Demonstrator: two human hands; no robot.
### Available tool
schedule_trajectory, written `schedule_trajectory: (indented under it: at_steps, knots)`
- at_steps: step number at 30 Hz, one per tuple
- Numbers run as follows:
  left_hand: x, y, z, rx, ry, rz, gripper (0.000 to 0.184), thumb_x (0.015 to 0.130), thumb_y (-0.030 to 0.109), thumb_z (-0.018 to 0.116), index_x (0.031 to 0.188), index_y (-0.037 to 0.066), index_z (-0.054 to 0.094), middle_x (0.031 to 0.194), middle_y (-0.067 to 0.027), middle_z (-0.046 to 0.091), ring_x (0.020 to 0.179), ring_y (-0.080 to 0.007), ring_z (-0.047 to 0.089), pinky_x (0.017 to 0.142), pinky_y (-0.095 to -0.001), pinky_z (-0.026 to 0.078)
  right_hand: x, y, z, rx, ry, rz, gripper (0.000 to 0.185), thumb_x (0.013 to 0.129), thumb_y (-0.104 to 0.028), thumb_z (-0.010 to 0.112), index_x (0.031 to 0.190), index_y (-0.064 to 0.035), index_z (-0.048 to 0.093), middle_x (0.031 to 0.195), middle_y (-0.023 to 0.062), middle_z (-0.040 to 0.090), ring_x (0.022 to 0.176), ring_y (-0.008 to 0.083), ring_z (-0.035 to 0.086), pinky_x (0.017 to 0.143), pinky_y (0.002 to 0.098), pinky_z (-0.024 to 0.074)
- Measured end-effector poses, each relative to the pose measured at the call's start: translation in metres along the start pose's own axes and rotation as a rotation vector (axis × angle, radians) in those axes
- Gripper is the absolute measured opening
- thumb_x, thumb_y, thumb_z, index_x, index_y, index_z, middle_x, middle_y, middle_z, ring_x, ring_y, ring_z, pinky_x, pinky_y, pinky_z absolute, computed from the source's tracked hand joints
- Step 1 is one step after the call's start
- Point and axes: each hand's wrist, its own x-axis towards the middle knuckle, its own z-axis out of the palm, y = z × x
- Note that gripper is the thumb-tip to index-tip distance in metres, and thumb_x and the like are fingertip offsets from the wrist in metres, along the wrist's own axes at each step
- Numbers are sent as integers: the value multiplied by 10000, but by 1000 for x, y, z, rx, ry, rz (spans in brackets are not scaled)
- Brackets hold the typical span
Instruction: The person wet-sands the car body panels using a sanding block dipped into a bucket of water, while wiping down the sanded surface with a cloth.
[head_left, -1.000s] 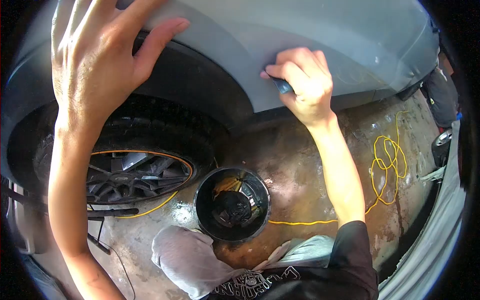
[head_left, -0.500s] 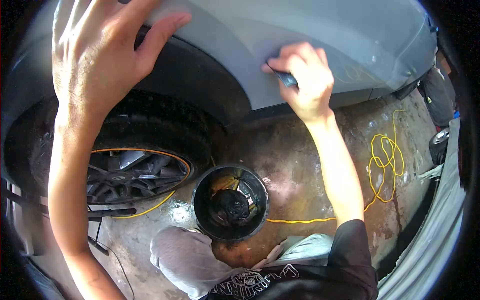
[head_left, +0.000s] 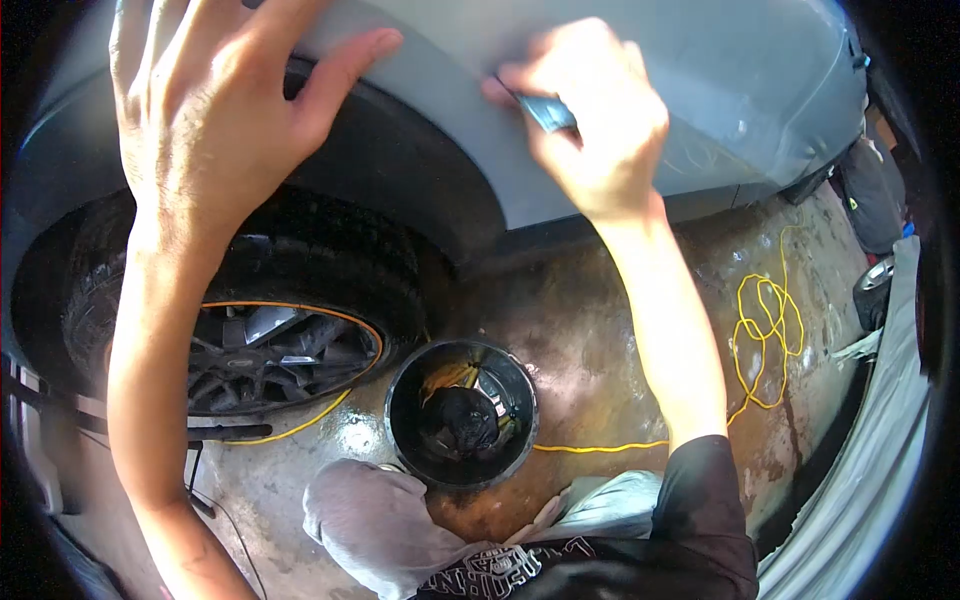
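My left hand (head_left: 215, 120) is spread with its thumb stretched out, over the grey car fender above the wheel arch. Some of its fingertips are cut off by the top edge. My right hand (head_left: 605, 120) is closed around a small flat blue-grey piece (head_left: 547, 112), held against the grey body panel (head_left: 700, 85) right of the arch. Most of that piece lies hidden under my fingers, so its kind is unclear. Below my left hand sits the wheel, a black tyre (head_left: 330, 240) round a dark spoked rim (head_left: 280, 350) with an orange edge.
Between my knees and the car stands a black bucket (head_left: 395, 430) holding dark cloth-like material and other items. A yellow cord (head_left: 600, 447) runs over the wet concrete floor (head_left: 590, 340) and coils at the right. Grey sheeting (head_left: 850, 510) hangs along the right edge.
My right hand has slid up and slightly left on the panel with the flat piece. My left hand has shifted a little to the right in view, still spread.
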Motion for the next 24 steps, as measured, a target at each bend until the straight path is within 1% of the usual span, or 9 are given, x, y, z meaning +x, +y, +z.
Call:
schedule_trajectory:
  at_steps: [2,4,6,8,11,14,17,19,24]
  knots:
    - [-3,-4,5,19,19,15,804,689,309,843,1427,278,528,1612,-173,277,1486,-374,245,1184,-647,159,24,-8,5,-10,5,2,247,622,-7,829,823,-93,715,770,48,664,741,208,644,645,302,415]
    - [-3,-4,7,72,52,36,807,689,305,843,1430,280,524,1612,-174,277,1486,-373,247,1183,-648,159,34,-10,7,59,154,-35,133,650,-12,709,737,-81,636,725,21,584,672,185,572,589,330,339]
    - [-1,0,5,25,62,25,807,687,304,843,1429,279,526,1611,-178,277,1485,-375,248,1183,-649,160,1,-7,-8,-34,-48,23,255,611,-9,832,822,-91,715,779,46,665,744,206,646,649,300,416]
    - [1,4,7,10,85,14,806,686,305,844,1427,278,528,1611,-177,278,1485,-375,249,1182,-649,162,-33,-7,-18,-50,-119,112,191,648,-34,731,791,-135,655,780,5,614,700,178,602,625,321,375]
    - [0,-1,9,25,76,26,802,686,309,843,1424,276,531,1611,-171,281,1484,-377,251,1181,-648,167,-33,-5,-16,-64,-112,155,190,643,-40,727,788,-132,645,785,6,619,733,177,610,640,323,380]
    - [1,1,-1,18,13,10,796,693,314,838,1425,279,530,1612,-165,281,1482,-378,254,1181,-646,172,12,2,6,-14,46,-32,180,654,-64,732,792,-133,640,838,2,637,792,173,617,674,339,391]
    - [-2,-6,5,47,20,16,791,705,319,830,1432,282,521,1614,-163,277,1483,-374,252,1184,-643,170,34,-2,-17,44,-231,-46,246,692,-50,729,928,-53,661,966,131,648,937,245,642,737,371,468]
    - [-2,-10,11,92,67,69,789,712,321,825,1437,283,516,1616,-163,274,1485,-372,248,1187,-640,165,-6,-4,-3,-34,-7,38,186,648,-53,728,791,-134,640,841,6,632,772,179,612,661,345,393]
    - [-4,7,7,136,33,-7,758,748,278,792,1448,262,502,1614,-156,275,1493,-361,223,1192,-618,170,-155,-27,-65,-136,-314,395,206,623,-41,792,758,-105,650,838,26,631,779,214,630,640,356,403]
